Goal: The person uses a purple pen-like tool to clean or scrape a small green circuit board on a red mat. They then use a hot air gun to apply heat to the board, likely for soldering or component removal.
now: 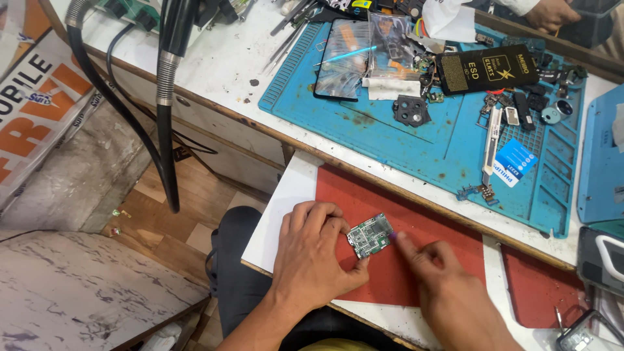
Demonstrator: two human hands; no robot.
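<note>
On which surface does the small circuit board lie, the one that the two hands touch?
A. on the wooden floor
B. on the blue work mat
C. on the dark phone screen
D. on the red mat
D: the small circuit board lies on the red mat, held by the left hand while the right hand points a finger at its edge; the blue work mat lies farther away.
</note>
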